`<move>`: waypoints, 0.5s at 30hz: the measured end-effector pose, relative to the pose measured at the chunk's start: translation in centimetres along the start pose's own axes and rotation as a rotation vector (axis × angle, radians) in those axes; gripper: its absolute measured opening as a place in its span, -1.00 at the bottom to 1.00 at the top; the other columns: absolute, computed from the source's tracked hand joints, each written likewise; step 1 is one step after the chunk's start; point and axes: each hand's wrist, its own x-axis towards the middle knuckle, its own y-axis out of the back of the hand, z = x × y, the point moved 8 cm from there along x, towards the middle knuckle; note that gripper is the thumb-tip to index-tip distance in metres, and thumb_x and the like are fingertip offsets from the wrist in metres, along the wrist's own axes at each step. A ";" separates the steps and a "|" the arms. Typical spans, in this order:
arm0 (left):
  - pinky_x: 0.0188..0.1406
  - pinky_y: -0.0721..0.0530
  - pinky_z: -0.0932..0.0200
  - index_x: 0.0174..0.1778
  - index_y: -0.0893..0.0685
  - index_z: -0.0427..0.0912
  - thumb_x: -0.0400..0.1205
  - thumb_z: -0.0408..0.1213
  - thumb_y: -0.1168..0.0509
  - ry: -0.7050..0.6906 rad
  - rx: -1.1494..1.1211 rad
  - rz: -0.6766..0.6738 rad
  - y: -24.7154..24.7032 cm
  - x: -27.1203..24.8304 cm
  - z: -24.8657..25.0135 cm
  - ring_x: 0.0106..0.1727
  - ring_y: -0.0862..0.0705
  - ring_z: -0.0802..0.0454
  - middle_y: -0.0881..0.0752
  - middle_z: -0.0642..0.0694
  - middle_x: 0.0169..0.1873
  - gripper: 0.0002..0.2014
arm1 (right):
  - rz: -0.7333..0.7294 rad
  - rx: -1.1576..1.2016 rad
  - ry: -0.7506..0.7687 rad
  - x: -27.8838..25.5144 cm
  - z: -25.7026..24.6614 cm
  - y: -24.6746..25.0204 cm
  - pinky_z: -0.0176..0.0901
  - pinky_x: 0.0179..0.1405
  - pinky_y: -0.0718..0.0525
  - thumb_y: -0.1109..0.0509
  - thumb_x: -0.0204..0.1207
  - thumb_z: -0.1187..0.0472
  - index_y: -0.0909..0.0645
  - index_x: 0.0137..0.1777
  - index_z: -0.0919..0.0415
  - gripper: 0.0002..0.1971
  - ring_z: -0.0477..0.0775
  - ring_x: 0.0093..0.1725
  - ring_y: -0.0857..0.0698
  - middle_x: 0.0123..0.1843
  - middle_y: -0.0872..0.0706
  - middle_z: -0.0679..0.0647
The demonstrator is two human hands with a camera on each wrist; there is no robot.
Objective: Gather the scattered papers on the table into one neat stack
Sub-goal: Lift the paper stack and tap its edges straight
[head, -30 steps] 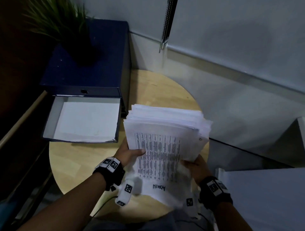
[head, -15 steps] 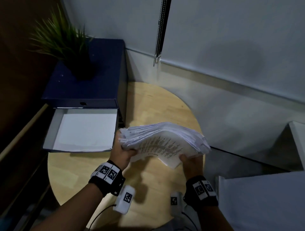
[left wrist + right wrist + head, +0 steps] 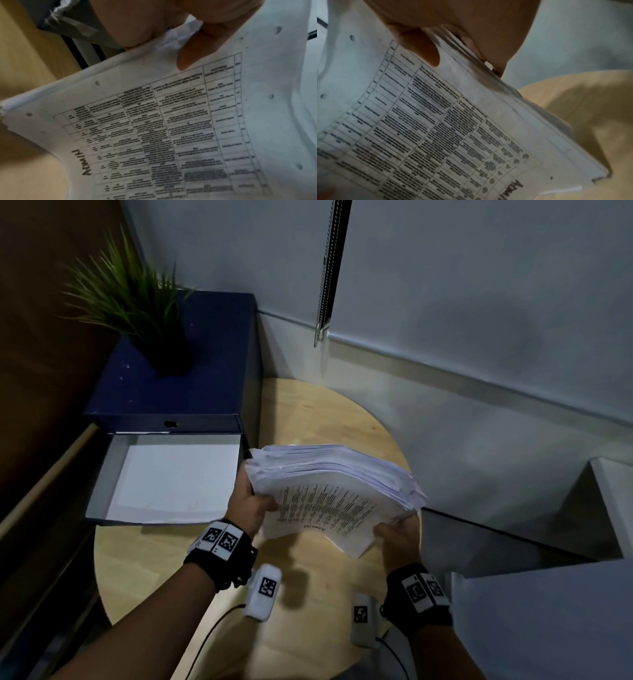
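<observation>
A thick stack of white papers (image 3: 329, 491) stands tilted on its lower edge above the round wooden table (image 3: 308, 412). Its near sheet bears a printed table and the handwritten word ADMIN (image 3: 84, 162). My left hand (image 3: 251, 501) grips the stack's left edge, thumb (image 3: 193, 54) pressed on the printed sheet (image 3: 171, 128). My right hand (image 3: 397, 534) grips the right edge, thumb (image 3: 423, 48) on the same sheet (image 3: 436, 128) and fingers behind the stack. The sheet edges are uneven and fanned along the top.
An open dark blue file box (image 3: 164, 474) with a white sheet inside lies at the table's left, its lid part (image 3: 178, 364) carrying a potted plant (image 3: 137, 302). A wall and blind cord (image 3: 329, 268) stand behind. White furniture (image 3: 548, 611) is at the right.
The stack has swung from lying nearly flat toward me to standing on its lower edge over the table, moved away from me. Both hands kept their grip on its sides.
</observation>
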 end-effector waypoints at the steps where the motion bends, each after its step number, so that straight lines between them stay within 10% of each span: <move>1: 0.00 -0.63 0.02 0.32 -0.50 -0.29 0.00 -0.57 -0.28 0.002 0.016 -0.009 -0.1 0.0 0.1 0.18 -0.65 -0.10 -0.69 -0.21 0.17 -0.16 | 0.005 -0.008 -0.005 0.1 -0.1 0.1 -0.21 -0.19 -0.72 -0.19 0.05 0.53 -0.54 0.19 0.58 -0.41 -0.23 -0.21 -0.78 -0.19 -0.76 0.08; 4: -0.05 -0.62 0.07 0.33 -0.50 -0.19 0.03 -0.57 -0.28 0.036 0.045 -0.019 -0.5 -0.1 0.2 0.16 -0.65 -0.05 -0.70 -0.11 0.13 -0.18 | -0.030 -0.097 -0.014 0.1 -0.4 -0.6 -0.53 -0.31 -0.65 -0.24 0.08 0.45 -0.65 -0.04 0.40 -0.61 -0.41 -0.29 -0.75 -0.14 -0.71 0.05; 11: -0.12 -0.57 0.17 0.21 -0.59 -0.03 0.16 -0.70 -0.24 0.091 0.022 -0.025 -1.0 -0.3 0.8 0.15 -0.63 -0.02 -0.72 -0.03 0.07 -0.27 | -0.001 -0.138 0.034 0.4 -0.9 -1.0 -0.19 -0.03 -0.72 -0.24 0.10 0.44 -0.48 0.37 0.41 -0.30 -0.32 -0.07 -0.76 0.07 -0.73 0.18; 15: -0.09 -0.59 0.16 0.29 -0.59 -0.06 0.04 -0.56 -0.24 0.097 0.018 0.007 -0.3 -0.3 0.5 0.17 -0.64 0.02 -0.74 -0.04 0.11 -0.20 | 0.028 -0.132 0.074 0.1 -1.5 -1.4 -0.50 -0.20 -0.67 -0.23 0.23 0.61 -0.41 0.36 0.41 -0.40 -0.41 -0.20 -0.72 -0.03 -0.68 0.05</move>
